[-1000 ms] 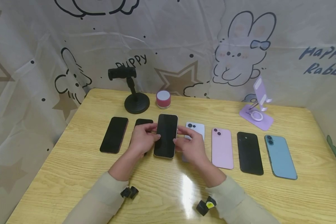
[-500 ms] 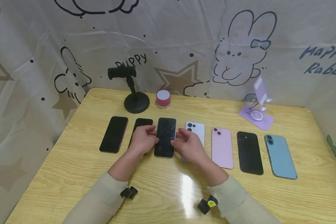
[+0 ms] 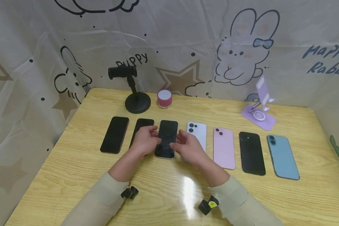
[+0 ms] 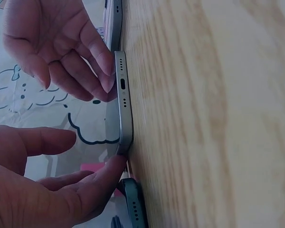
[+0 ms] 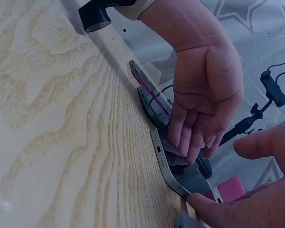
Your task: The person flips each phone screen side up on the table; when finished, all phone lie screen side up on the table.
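A dark-screened phone (image 3: 168, 133) with a pale metal frame lies screen up on the wooden table. My left hand (image 3: 144, 140) is at its left edge, fingers loose and thumb raised, partly covering a second black-screened phone (image 3: 145, 122). On the other side, my right hand (image 3: 190, 147) hovers at the right edge, partly over a white phone (image 3: 200, 130) lying camera side up. In the left wrist view, the phone's bottom edge (image 4: 125, 104) shows its port, flat on the wood, and a left fingertip touches its corner. The right wrist view shows a right finger at the near corner.
Farther left lies a black-screened phone (image 3: 114, 135). To the right lie a pink phone (image 3: 224, 149), a black phone (image 3: 252, 153) and a blue phone (image 3: 283, 158). Behind stand a black phone holder (image 3: 137, 103), a pink-and-white cylinder (image 3: 164, 99) and a purple phone stand (image 3: 261, 116).
The phone between my hands has come down from a slightly raised position to lie flat on the table. My fingers have loosened from its edges.
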The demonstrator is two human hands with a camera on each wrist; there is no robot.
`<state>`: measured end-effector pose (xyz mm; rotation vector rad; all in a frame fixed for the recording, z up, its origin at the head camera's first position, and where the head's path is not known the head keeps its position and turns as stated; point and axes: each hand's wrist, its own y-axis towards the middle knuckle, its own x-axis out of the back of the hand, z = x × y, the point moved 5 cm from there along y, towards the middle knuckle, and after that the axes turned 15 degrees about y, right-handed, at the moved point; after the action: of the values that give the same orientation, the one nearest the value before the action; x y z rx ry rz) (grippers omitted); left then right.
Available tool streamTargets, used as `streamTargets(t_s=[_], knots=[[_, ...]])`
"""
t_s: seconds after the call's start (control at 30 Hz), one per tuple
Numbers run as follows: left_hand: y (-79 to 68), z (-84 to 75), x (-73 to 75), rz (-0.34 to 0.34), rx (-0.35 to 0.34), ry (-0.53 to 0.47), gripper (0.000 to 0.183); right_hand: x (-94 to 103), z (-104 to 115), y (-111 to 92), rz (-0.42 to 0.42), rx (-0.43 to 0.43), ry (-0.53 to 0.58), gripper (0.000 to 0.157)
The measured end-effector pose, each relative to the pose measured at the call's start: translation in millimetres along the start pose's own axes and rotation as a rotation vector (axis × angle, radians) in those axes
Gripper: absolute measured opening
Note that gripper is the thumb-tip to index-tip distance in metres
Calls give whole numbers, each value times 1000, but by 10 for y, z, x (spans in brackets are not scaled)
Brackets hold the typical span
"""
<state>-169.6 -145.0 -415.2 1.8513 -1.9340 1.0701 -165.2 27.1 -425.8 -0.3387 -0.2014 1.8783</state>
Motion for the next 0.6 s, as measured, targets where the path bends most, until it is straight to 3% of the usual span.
streamTargets(t_s=[0.4,0.6], knots=[[2,-24,-3,12,-15,49,54,5,17,-12,5,25,-26,71],[-52,-65,20,-30,-53,78,56,85,49,-81,-16,20,-15,71]])
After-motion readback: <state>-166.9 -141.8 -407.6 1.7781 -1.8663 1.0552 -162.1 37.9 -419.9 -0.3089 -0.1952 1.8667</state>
